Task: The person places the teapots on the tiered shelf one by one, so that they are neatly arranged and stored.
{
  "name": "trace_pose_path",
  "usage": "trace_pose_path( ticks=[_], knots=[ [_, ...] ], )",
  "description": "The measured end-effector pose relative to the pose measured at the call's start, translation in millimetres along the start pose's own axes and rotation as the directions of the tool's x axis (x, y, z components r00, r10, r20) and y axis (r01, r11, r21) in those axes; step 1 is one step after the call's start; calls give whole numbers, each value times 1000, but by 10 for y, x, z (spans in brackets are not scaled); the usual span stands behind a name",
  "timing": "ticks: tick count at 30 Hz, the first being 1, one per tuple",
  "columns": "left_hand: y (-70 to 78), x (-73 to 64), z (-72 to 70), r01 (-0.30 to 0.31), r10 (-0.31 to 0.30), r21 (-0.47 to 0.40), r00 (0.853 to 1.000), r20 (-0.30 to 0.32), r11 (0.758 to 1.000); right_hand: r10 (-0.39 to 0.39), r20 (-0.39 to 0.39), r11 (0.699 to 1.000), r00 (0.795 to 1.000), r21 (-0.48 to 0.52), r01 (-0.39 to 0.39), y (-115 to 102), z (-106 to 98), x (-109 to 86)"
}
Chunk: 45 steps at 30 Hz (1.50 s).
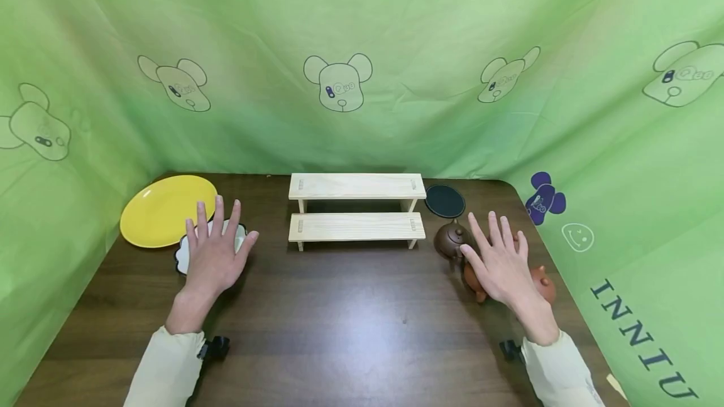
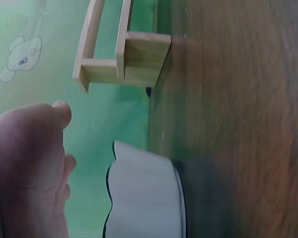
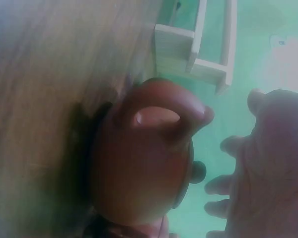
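Observation:
My left hand [image 1: 213,259], fingers spread and straight, hovers over a white dish with a scalloped dark rim [image 1: 182,257]. In the left wrist view the side of that dish [image 2: 144,193] stands beside the palm, which grips nothing. Spread in the same way, my right hand [image 1: 502,269] is above a group of teapots. A dark brown teapot [image 1: 449,240] is left of its fingers, a reddish-brown teapot [image 1: 472,278] lies partly hidden beneath it, and an orange-brown teapot [image 1: 544,286] shows to its right. The right wrist view has a teapot with a loop handle [image 3: 134,173] close below the palm.
A two-step wooden stand [image 1: 357,228] occupies the back middle of the brown table [image 1: 339,319]. Behind the white dish lies a yellow oval plate [image 1: 161,215]. A dark round mat [image 1: 445,201] is right of the stand. Green cloth [image 1: 362,137] encloses the back and sides.

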<state>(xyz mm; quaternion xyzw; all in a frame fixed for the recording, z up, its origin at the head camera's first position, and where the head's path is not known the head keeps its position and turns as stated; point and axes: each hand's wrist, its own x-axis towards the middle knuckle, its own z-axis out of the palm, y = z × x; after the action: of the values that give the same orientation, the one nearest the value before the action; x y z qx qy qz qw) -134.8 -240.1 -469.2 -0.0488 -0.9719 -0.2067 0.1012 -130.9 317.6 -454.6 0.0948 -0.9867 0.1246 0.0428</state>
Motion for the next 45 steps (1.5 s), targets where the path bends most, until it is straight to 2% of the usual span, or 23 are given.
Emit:
trace_pose_path(
  ticks=[6, 10, 12, 15, 18, 20, 21, 25, 27, 28, 29, 32, 33, 35, 38, 41, 43, 45],
  knots=[
    [172, -65, 103, -22, 20, -31, 998, -67, 999, -7, -77, 1000, 997, 17, 8, 5, 45, -129],
    [343, -98, 171, -27, 16, -151, 997, -75, 988, 0, -124, 1000, 992, 30, 4, 0, 59, -233],
    [415, -107, 227, -40, 20, -234, 996, -85, 971, 11, -153, 999, 988, 50, -4, -7, 55, -290],
    [475, -112, 354, -79, 36, -335, 990, -135, 939, 32, -209, 996, 977, 87, -14, -25, 40, -367],
    [482, -97, 515, -115, 45, -399, 982, -181, 910, 60, -269, 991, 961, 132, -25, -27, 32, -441],
    [521, -96, 564, -119, 40, -440, 982, -184, 890, 80, -305, 987, 949, 156, -33, -17, 37, -492],
    [504, -88, 632, -120, 37, -450, 981, -188, 885, 89, -319, 985, 944, 169, -36, -8, 43, -520],
    [662, -110, 594, -84, 1, -557, 989, -148, 826, 123, -365, 977, 923, 209, -48, 46, 81, -615],
    [686, -104, 652, -84, -16, -593, 987, -161, 801, 133, -382, 974, 915, 223, -48, 81, 100, -660],
    [747, -106, 615, -76, -29, -620, 987, -156, 781, 135, -391, 973, 910, 227, -47, 98, 109, -683],
    [764, -95, 632, -69, -38, -632, 987, -155, 772, 136, -399, 972, 907, 229, -46, 115, 116, -706],
    [810, -54, 681, -29, -84, -678, 988, -133, 734, 148, -417, 970, 897, 238, -49, 158, 127, -777],
    [841, -43, 669, -3, -104, -700, 988, -111, 714, 155, -423, 969, 893, 243, -54, 169, 127, -801],
    [850, -13, 716, 27, -144, -743, 985, -93, 669, 178, -436, 964, 882, 259, -66, 183, 120, -843],
    [830, 23, 818, 40, -209, -811, 973, -102, 583, 223, -462, 951, 858, 298, -87, 199, 99, -897],
    [795, 53, 902, 57, -266, -856, 959, -96, 514, 264, -479, 938, 837, 330, -107, 217, 83, -940],
    [764, 64, 939, 84, -287, -871, 955, -68, 485, 283, -488, 932, 826, 344, -116, 242, 82, -963],
    [676, 85, 1034, 92, -298, -870, 952, -65, 485, 301, -494, 927, 816, 352, -129, 275, 85, -985]
  ],
)
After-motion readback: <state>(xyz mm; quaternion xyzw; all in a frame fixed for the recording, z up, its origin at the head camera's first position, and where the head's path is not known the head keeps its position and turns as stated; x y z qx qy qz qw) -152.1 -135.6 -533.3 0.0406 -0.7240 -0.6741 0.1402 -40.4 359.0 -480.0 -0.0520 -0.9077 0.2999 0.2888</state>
